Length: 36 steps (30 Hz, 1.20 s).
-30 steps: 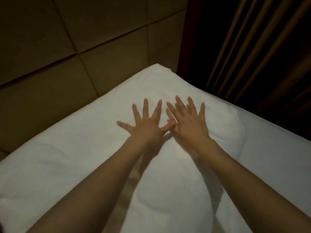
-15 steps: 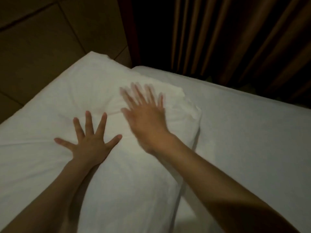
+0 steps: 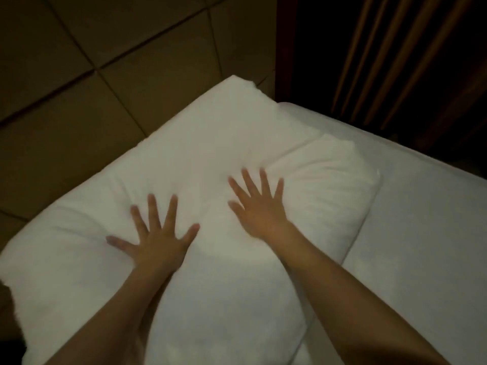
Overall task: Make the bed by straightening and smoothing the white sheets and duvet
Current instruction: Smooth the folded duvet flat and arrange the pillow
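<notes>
Both sets of fingers lie spread flat: left hand and right hand press the white pillow at frame centre, beside the sheet. Uneven pressure could leave dents or fresh creases.

Dim light; a padded, panelled headboard wall meets brown pleated curtains.

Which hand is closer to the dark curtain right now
Right. The right hand lies flat on the pillow on the side toward the curtain; the left hand presses the pillow farther from it.
</notes>
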Motion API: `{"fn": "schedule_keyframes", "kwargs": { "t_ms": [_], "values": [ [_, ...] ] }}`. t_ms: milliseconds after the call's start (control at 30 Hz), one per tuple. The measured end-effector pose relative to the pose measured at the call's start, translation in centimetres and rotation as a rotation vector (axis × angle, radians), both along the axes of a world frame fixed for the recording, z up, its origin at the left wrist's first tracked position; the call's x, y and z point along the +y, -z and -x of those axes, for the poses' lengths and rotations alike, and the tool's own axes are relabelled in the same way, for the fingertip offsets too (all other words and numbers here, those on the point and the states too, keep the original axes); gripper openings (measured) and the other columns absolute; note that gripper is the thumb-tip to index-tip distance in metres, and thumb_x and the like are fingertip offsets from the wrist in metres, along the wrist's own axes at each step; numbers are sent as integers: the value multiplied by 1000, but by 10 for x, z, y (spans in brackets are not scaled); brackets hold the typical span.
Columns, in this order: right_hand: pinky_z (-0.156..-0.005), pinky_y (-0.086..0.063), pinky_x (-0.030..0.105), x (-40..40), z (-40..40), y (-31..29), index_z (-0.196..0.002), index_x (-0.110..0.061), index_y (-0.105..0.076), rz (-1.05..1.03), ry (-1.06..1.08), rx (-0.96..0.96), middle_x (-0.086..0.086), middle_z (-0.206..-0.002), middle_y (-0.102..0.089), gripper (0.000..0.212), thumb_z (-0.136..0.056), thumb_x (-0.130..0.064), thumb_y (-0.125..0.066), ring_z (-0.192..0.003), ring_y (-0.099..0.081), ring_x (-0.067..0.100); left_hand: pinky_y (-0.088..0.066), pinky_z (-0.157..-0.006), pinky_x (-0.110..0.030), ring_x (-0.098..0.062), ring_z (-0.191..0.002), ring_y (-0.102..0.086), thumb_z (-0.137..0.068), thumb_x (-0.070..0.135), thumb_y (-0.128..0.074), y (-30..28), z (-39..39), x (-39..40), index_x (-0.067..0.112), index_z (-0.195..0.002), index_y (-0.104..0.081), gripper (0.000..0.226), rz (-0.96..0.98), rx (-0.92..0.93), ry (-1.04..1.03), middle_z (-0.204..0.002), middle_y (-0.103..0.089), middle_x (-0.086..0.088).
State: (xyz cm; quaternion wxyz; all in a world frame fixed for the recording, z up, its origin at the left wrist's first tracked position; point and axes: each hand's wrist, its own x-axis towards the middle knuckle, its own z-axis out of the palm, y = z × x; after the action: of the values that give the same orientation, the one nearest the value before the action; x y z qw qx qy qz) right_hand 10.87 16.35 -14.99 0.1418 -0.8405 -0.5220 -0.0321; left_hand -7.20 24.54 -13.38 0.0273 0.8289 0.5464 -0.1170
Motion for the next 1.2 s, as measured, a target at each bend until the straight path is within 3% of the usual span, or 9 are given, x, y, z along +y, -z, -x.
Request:
{"fn": "schedule_keyframes", "kwargs": {
  "t_ms": [67,200,433,667,867,1067,1200],
  "values": [
    [-106,17,61,-23,9,32,-148,-38,5,292,-11,53,-4,-157,14,57,-97,-55,-14,-143,13,31,11,-96,-75,-24,-136,36,-64,86,3,10,28,-5,52,-125,42,80,100,34,-43,-131,55,13],
    [-101,17,66,-18,21,9,-148,-34,6,453,23,119,3,-158,12,58,-98,-54,-14,-142,13,38,12,-95,-75,-29,-138,31,-76,82,-7,-1,43,-20,47,-131,37,78,209,37,-35,-146,40,8],
    [-110,7,58,-62,115,-46,-149,-30,2,415,67,277,6,-158,4,59,-99,-49,-21,-143,10,36,5,-101,-72,-30,-143,18,-81,78,-13,-50,50,-49,37,-146,14,82,330,124,150,-155,23,0],
    [-112,-2,57,-159,163,-140,-150,-24,-7,374,295,263,10,-158,-4,60,-99,-47,-28,-143,2,39,0,-106,-68,-28,-145,7,-87,73,-19,-150,53,-86,31,-150,1,78,184,79,479,-159,8,-3],
    [-113,-7,54,-274,175,-194,-147,-22,-21,261,541,191,10,-155,-18,55,-98,-43,-35,-141,-10,37,-10,-109,-62,-28,-145,-5,-90,68,-24,-182,21,-206,27,-150,-7,75,131,-20,861,-158,-6,-3],
    [-112,-13,52,-436,214,-203,-146,-20,-26,408,775,214,10,-153,-21,55,-97,-43,-38,-139,-15,35,-37,-102,-42,-26,-126,-43,-91,59,-39,-181,6,-341,11,-137,-36,67,235,-17,1135,-140,-43,-8],
    [-111,-16,53,-556,244,-218,-145,-20,-27,508,956,206,9,-152,-22,57,-96,-45,-41,-138,-16,36,-34,-103,-44,-24,-125,-44,-90,60,-40,-189,4,-443,14,-137,-36,67,236,-12,1310,-139,-45,-6]
  ]
}}
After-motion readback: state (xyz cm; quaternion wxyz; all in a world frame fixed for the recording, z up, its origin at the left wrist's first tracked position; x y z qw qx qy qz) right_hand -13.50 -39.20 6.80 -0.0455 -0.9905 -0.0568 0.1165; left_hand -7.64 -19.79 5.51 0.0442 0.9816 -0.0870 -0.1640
